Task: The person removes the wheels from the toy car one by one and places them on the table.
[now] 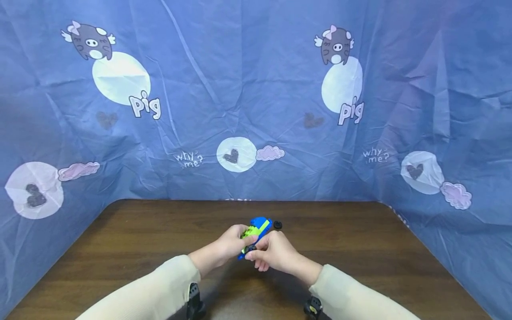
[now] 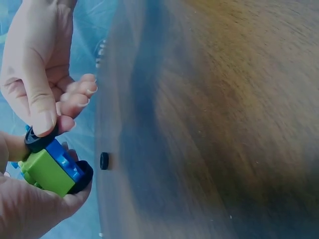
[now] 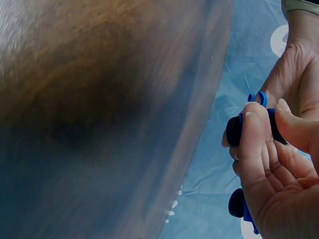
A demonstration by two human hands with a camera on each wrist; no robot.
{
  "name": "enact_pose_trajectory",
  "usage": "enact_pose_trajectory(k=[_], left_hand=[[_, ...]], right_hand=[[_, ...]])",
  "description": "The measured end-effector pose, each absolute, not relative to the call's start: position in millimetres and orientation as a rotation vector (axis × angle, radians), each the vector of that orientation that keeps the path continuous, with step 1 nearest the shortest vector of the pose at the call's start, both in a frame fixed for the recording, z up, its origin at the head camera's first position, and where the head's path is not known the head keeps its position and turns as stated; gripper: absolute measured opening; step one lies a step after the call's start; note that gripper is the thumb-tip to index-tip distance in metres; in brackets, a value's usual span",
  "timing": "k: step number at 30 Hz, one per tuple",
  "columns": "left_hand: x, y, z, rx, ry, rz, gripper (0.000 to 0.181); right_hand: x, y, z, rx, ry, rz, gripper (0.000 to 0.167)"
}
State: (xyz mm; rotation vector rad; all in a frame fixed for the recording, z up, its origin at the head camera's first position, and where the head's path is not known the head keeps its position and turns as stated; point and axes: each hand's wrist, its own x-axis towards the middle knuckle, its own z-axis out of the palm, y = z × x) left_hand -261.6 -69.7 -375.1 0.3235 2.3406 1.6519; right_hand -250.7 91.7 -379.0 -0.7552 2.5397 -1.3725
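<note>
The toy car, blue and green, is held tilted over the bench. The left hand reaches inward, thumb and fingers curled around its body; the right hand, angled in opposite, pinches a black wheel at its side; beyond lies a loose wheel.

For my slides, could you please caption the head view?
Left hand holds a blue-and-green toy car, right hand pinches a black wheel; another wheel lies on the table.
</note>
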Motion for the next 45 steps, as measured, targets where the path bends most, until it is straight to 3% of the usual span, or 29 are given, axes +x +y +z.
enact_pose_trajectory(k=[13,27,45], left_hand=[[-267.5,-66.9,-376.6,0.286,2.335,1.653,0.027],[-269.1,-83.7,-366.1,0.359,2.262,1.748,0.038],[-268.4,-82.8,-364.5,0.377,2.224,1.801,0.040]], right_hand=[[-251.9,93.1,-374.4,-0.857,2.631,-1.289,0.025],[-261.3,107.0,-367.7,-0.700,2.153,-1.664,0.031],[-266.3,119.1,-361.6,-0.422,2.145,-2.009,0.025]])
